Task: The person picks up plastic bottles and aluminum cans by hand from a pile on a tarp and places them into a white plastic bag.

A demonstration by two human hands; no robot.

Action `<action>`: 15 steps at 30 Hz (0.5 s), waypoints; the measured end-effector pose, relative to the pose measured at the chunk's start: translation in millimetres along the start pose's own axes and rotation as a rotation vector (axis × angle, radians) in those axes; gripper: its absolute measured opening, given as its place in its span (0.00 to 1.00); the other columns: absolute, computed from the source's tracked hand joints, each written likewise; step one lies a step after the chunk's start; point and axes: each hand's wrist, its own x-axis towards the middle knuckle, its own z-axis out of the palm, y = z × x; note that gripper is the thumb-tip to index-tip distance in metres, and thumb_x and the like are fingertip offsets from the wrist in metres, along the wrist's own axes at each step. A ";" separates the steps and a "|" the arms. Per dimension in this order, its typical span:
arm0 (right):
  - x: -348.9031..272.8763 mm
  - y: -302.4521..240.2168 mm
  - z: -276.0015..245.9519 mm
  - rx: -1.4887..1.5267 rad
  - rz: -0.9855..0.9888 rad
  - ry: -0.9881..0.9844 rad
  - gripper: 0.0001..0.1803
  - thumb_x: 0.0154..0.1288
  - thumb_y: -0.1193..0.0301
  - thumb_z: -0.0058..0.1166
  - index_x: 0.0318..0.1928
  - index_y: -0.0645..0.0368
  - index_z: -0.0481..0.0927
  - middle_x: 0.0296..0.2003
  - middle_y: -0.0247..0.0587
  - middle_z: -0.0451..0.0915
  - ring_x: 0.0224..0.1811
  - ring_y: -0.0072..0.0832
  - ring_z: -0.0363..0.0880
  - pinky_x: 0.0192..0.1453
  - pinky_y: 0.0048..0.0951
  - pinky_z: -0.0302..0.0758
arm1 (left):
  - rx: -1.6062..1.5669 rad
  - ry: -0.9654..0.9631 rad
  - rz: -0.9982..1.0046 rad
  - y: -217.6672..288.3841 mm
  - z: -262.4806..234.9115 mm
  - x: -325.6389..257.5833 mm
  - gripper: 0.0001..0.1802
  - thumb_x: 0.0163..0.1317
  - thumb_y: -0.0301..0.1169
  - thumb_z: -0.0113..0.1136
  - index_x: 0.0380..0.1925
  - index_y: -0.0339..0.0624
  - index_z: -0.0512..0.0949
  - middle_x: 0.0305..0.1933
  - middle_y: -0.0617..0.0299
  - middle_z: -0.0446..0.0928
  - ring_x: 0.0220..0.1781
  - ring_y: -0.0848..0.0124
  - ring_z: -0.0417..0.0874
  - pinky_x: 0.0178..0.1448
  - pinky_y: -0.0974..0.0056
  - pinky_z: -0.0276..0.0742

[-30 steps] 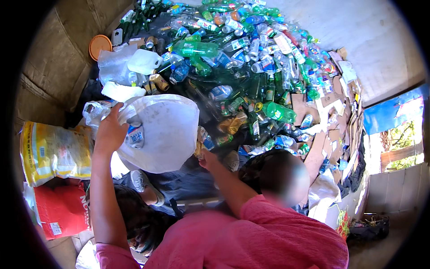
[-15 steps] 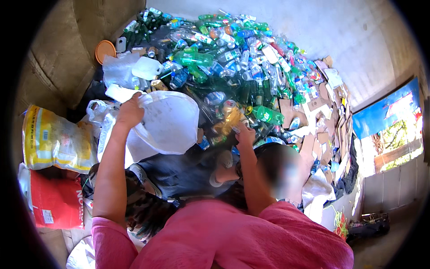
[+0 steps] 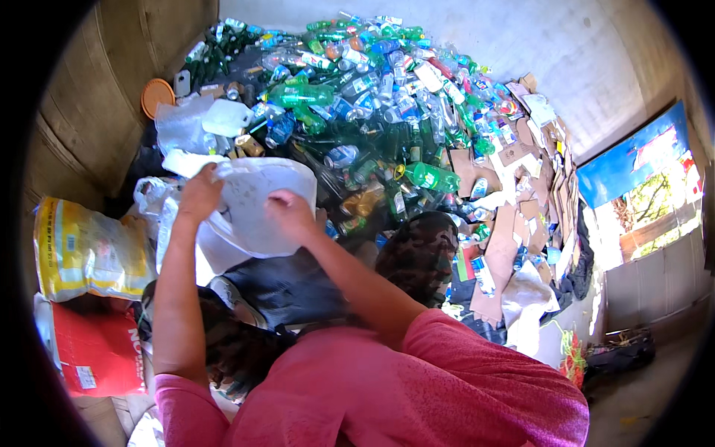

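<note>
At its rim, your left hand [image 3: 199, 194] clamps the white sack [image 3: 257, 177], grip of your right hand [image 3: 290, 216] unclear, many bottles [image 3: 433, 177] left outside.

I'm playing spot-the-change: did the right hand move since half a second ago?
Yes, the right hand moved left, away from the big green bottle, over the white bag.

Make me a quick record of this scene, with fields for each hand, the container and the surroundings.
Left hand: gripping the rim of a white bag
Right hand: at the bag's mouth, fingers curled; contents unclear
Container: white bag, mouth open
Ahead: pile of bottles
Left side: yellow-and-white sack, red package
Right side: cardboard pieces
</note>
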 end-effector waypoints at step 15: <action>-84.7 271.1 -154.5 -1.463 0.110 -0.306 0.06 0.53 0.65 0.58 0.29 0.50 0.84 0.32 0.41 0.82 0.37 0.37 0.82 0.34 0.38 0.76 | -0.064 0.126 -0.046 -14.2 -43.0 3.5 0.27 0.67 0.39 0.57 0.63 0.38 0.71 0.60 0.40 0.77 0.62 0.45 0.77 0.65 0.54 0.71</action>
